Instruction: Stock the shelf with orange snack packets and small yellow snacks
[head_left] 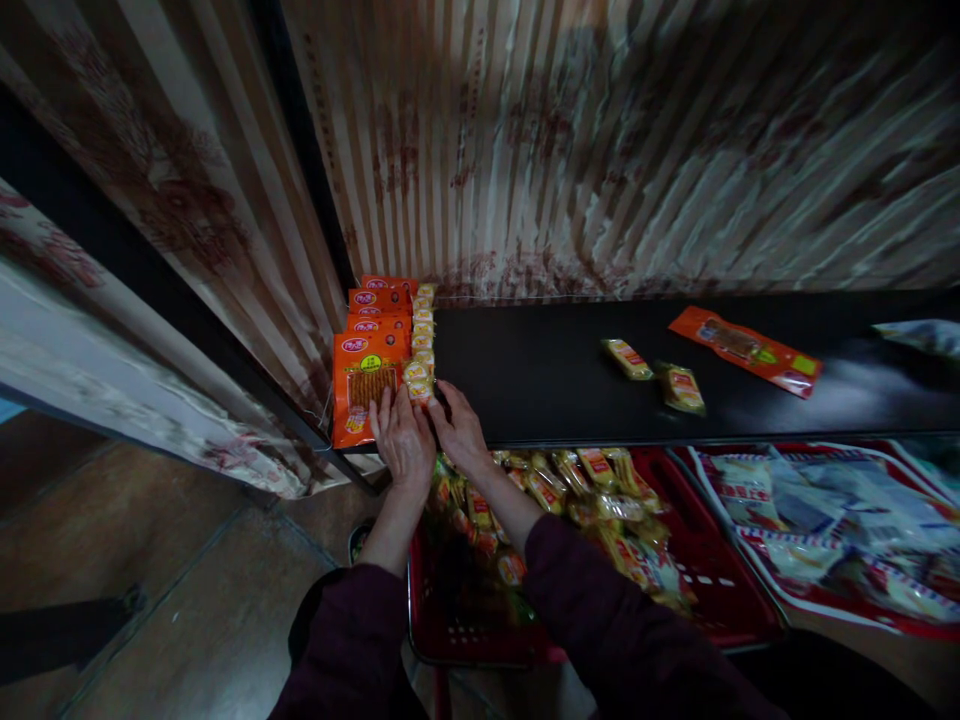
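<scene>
At the left end of a black shelf (pixel 525 375), orange snack packets (pixel 367 375) stand in a row, one behind another. Right beside them runs a row of small yellow wrapped snacks (pixel 422 330). My left hand (pixel 405 440) lies at the front of both rows, its fingers stretched over the lower part of the front orange packet and near the front wrapped snack. Against the right side of that front snack rests my right hand (pixel 459 430), fingers extended. The two hands almost meet, and their contact points are partly hidden.
Two small wrapped snacks (pixel 628 360) and an orange packet (pixel 746 350) lie further right on the shelf. Below it, a red basket (pixel 675 520) holds several wrapped snacks, beside another basket of white-blue bags (pixel 817 510). A dark metal post (pixel 307 140) and patterned curtain (pixel 525 150) border the shelf.
</scene>
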